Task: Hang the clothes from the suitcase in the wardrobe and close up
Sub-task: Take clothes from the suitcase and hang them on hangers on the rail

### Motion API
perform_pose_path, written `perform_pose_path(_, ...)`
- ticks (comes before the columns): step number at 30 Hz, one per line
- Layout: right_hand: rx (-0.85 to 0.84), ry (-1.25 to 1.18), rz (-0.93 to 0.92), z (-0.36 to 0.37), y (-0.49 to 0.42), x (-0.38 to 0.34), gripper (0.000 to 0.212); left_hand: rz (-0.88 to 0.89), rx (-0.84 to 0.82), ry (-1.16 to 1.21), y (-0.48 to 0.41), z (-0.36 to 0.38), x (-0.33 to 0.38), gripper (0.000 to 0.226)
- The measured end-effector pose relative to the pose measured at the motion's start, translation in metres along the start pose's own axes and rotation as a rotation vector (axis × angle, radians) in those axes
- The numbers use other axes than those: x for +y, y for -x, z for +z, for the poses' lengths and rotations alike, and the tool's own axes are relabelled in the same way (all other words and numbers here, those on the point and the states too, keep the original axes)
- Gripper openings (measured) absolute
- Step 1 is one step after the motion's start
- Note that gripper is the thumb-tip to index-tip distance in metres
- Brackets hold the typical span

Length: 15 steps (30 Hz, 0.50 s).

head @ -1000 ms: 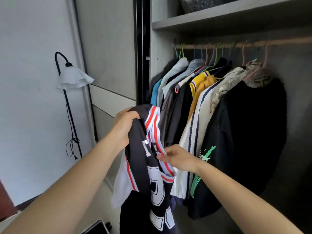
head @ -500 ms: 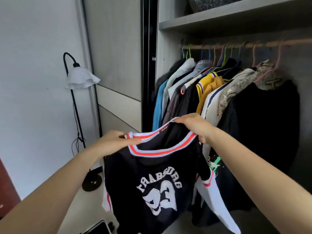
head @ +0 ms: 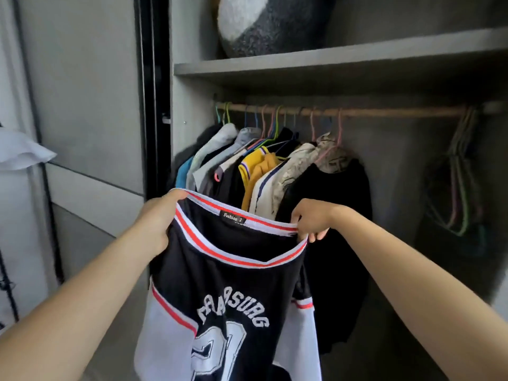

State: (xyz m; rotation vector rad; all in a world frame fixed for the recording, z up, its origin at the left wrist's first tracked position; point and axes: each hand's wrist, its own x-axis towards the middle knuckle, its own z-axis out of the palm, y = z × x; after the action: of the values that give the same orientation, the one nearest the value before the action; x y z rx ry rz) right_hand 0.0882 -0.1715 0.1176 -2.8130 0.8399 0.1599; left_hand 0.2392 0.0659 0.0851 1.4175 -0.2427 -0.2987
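Nearest to us, our two bare forearms reach forward and up, and between them hangs the black jersey [head: 239, 273], its white side panels and white chest lettering facing us. Our hands are well apart, each clamped on the jersey's neckline. The left hand [head: 160, 215] has its fingers curled round the left end of the red-and-white striped collar [head: 247, 257]. The right hand [head: 312, 220] pinches the right end, fingertips turned down over the trim. The collar is stretched open between them, so that a small black label [head: 232, 218] shows inside the back of the neck. The jersey hangs from our grip alone, in front of the open wardrobe and lower than the rail. Just behind it is a tight row of hung clothes [head: 261, 171], grey, blue, yellow, white and patterned, ending in a large black garment [head: 335, 204] beside our right hand. Their coloured wire hooks sit on the wooden rail [head: 384, 112], which runs across the wardrobe. At the rail's right end, well apart from the clothes, is a bunch of empty hangers [head: 461, 174]. Above the rail is a grey shelf [head: 330, 61] carrying a soft grey-and-white bundle [head: 275, 23]. To the left stand the wardrobe's door [head: 82, 92] and, at the frame edge, a white lamp shade [head: 19, 152].
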Motion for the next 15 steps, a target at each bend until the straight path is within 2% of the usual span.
perform_pose_path(4, 0.092, 0.011, 0.127, -0.026, 0.001, 0.039, 0.013, 0.078, -0.105, 0.043, -0.004, 0.069, 0.02, 0.017)
perform_pose_path(7, 0.053, 0.007, 0.248, -0.045, 0.006, 0.061, 0.01, 0.08, -0.191, 0.046, -0.007, 0.119, 0.028, 0.038)
perform_pose_path(8, 0.087, -0.003, 0.282, -0.056, 0.01, 0.07, 0.012, 0.099, -0.218, 0.038, -0.007, 0.137, 0.032, 0.031)
perform_pose_path(9, 0.145, 0.0, 0.313, -0.066, 0.014, 0.076, 0.013, 0.116, -0.25, 0.026, -0.004, 0.149, 0.033, 0.022)
perform_pose_path(13, 0.586, 0.278, 0.475, -0.1, 0.033, 0.107, 0.034, 0.143, -0.354, -0.055, 0.005, 0.189, 0.035, 0.02)
perform_pose_path(15, 0.613, 0.462, 0.585, -0.11, 0.04, 0.121, 0.035, 0.163, -0.383, -0.107, 0.007, 0.199, 0.035, 0.012)
